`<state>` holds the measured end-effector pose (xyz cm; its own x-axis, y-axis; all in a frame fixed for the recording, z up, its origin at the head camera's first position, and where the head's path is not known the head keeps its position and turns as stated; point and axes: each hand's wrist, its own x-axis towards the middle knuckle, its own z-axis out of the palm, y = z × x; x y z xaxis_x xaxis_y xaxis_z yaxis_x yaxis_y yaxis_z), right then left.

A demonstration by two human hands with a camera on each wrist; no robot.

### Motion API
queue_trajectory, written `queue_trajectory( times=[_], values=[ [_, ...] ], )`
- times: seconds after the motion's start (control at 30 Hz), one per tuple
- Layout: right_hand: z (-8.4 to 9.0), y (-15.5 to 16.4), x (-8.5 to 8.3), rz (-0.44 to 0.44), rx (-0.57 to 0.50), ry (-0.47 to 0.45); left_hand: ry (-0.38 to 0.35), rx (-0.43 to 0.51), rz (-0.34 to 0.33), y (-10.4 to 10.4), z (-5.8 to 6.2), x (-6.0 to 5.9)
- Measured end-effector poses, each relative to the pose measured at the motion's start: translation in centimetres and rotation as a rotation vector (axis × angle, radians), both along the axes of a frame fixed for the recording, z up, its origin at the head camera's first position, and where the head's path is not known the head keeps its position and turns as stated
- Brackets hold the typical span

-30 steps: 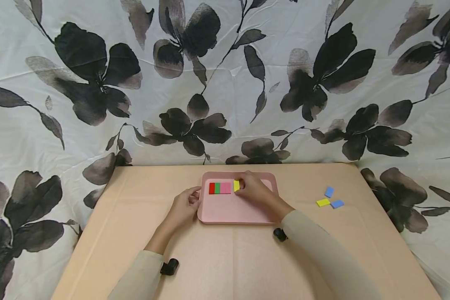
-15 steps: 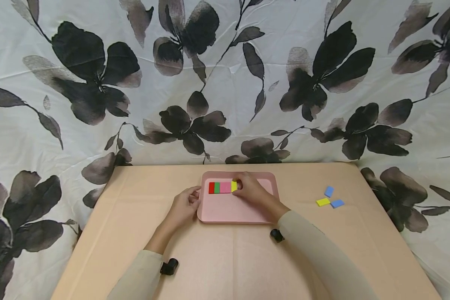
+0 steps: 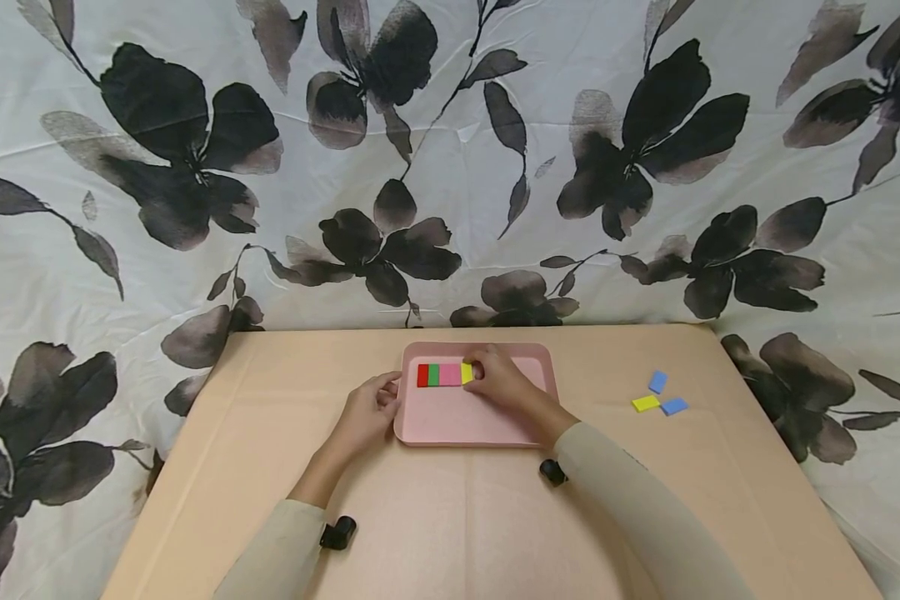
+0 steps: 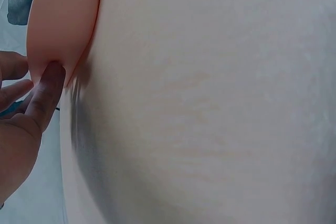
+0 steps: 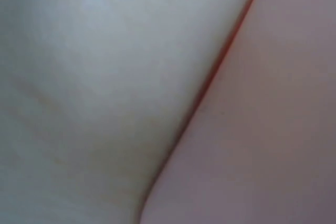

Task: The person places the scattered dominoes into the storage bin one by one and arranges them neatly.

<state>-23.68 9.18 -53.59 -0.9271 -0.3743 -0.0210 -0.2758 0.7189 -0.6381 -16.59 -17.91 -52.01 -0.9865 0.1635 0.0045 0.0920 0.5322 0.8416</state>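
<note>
A person sits at a tan worktop (image 3: 270,467) backed by a white cloth printed with dark flowers (image 3: 195,167). A pink tray (image 3: 450,417) lies at the middle of the worktop, toward its far edge.

Along the tray's far side runs a row of flat coloured tiles, touching edge to edge: from left to right, a red tile (image 3: 423,376), a green tile (image 3: 433,375), a pink tile (image 3: 450,375) and a yellow tile (image 3: 467,373). The right hand (image 3: 499,379) rests inside the tray with its fingers curled at the yellow tile's right edge, touching it as if seating it flush against the pink one. Whether they pinch the tile or only press it from the side cannot be told from the head view, and the right wrist view is only a blur.

The left hand (image 3: 370,412) lies on the worktop at the tray's near left corner, fingers loosely curled against its rim, which seems meant to keep the tray from sliding. The left wrist view shows one fingertip (image 4: 50,80) pressed to the tray's rounded edge (image 4: 60,19).

Well apart, on the right of the worktop, three loose tiles lie near one another: a yellow one (image 3: 646,404) and two blue ones (image 3: 657,382) (image 3: 674,407). A small black camera is strapped to each wrist, over pale sleeves (image 3: 645,517).
</note>
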Motion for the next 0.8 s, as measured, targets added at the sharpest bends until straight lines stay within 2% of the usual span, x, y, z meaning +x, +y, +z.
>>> queue_trajectory(
  times=[0.27,0.8],
  values=[
    [-0.26,0.01,0.11,-0.012,-0.005,-0.022,0.003,-0.009,0.008,0.11,0.01,0.12],
    [-0.52,0.08,0.09,-0.008,-0.027,0.007,0.007,-0.013,0.009,0.20,0.07,0.16]
  ],
)
